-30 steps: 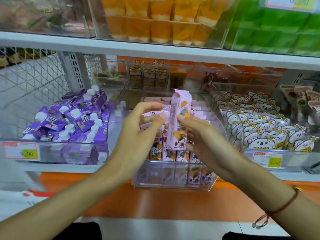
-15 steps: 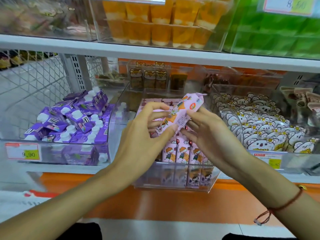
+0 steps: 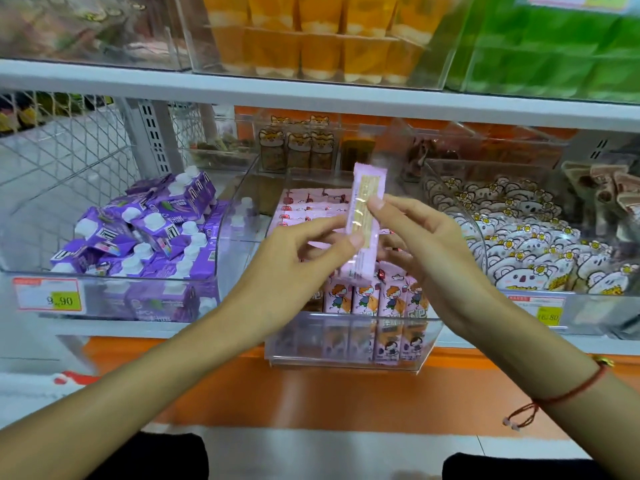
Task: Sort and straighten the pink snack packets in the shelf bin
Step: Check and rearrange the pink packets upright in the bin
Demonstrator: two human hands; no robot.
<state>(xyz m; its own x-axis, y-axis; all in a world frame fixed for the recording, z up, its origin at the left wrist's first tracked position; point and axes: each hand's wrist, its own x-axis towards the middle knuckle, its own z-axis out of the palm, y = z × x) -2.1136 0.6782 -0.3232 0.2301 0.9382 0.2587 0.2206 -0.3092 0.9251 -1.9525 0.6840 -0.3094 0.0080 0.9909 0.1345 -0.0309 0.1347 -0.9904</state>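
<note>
Glossy pink plastic packet (image 3: pixel 363 223) is catching light above the clear, smooth plastic bin (image 3: pixel 349 344); beside it, matt white wire mesh (image 3: pixel 69 150).

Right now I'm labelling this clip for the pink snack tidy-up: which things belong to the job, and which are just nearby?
Part of the job:
- pink packet, pinched upright by left hand and right hand
- pink packets in rows
- clear bin holding them

Just nearby:
- purple pouches
- koala-print bags
- orange cups
- price tag
</note>
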